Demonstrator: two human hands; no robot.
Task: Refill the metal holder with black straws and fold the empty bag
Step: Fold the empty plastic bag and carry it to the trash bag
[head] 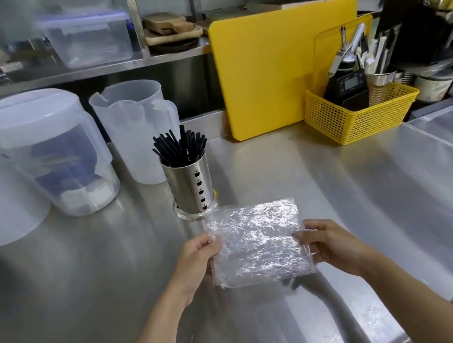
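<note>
Both my hands pinch the crinkled clear bag (259,243) at centre frame, left hand (196,260) clamped on its left edge, right hand (330,244) on its right edge, holding it flat as a folded rectangle over the steel counter (88,282). Just above it stands the metal holder (190,184), upright, with black straws (179,146) fanned out of its top.

Steel counter (369,178), shelf (85,72) behind, yellow board (278,74) leaning
</note>
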